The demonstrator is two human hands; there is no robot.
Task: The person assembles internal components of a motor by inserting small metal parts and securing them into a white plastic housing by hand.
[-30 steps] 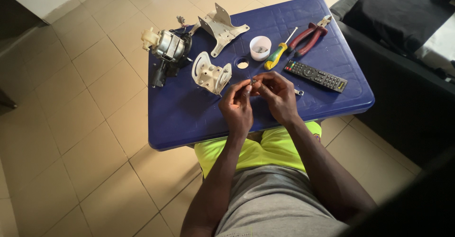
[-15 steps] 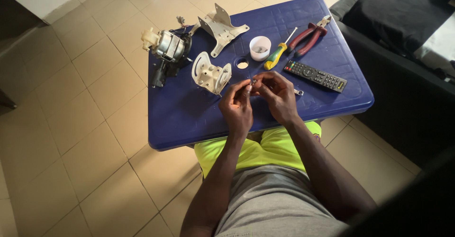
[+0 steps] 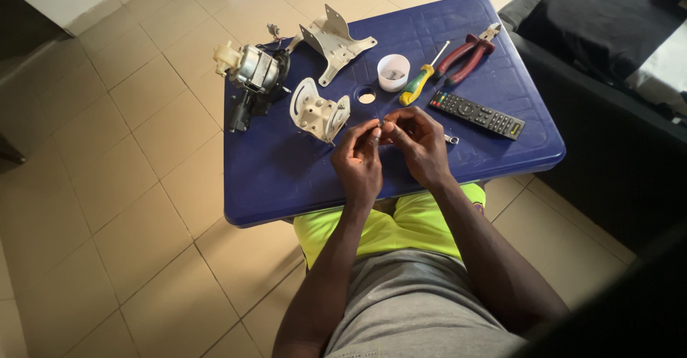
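My left hand [image 3: 358, 159] and my right hand [image 3: 417, 141] meet above the blue plastic table [image 3: 286, 179], fingertips pinched together on a tiny metal part [image 3: 383, 124] held between them. Just left of my hands lies a white metal bracket [image 3: 317, 111]. A small metal piece [image 3: 451, 139] lies on the table beside my right hand.
On the table stand an electric motor [image 3: 254, 71], a second white bracket [image 3: 331, 41], a small white cup [image 3: 393, 71], a yellow-green screwdriver [image 3: 421, 84], red pliers [image 3: 469, 46] and a black remote [image 3: 476, 114]. A dark sofa [image 3: 608, 57] stands at the right. Tiled floor [image 3: 107, 186] surrounds the table.
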